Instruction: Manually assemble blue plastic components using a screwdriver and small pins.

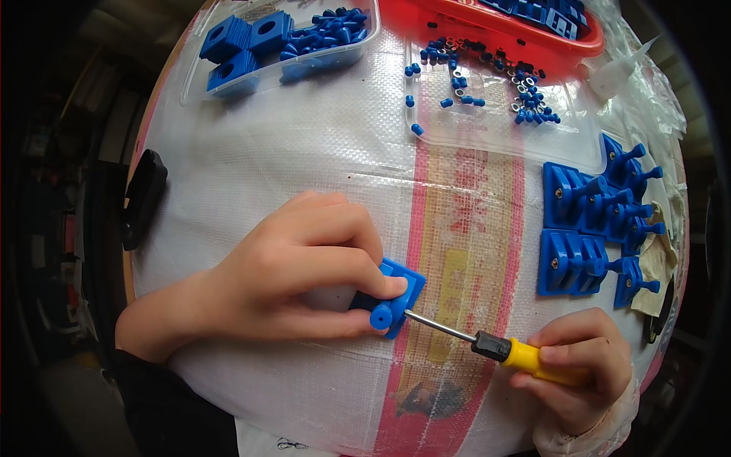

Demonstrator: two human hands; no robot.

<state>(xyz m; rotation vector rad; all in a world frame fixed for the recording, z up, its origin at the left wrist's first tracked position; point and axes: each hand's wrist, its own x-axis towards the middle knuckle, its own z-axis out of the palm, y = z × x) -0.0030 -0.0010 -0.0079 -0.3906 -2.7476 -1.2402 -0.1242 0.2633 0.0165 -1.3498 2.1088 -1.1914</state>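
The left grip pinched 1 blue bracket; the right grip held the screwdriver, its shaft slanting up-left to the bracket's right edge.

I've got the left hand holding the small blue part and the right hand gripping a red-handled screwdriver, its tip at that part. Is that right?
Not quite: the screwdriver has a yellow handle, not a red one, as the head view shows. The left hand does hold the blue part, and the right hand grips the screwdriver.
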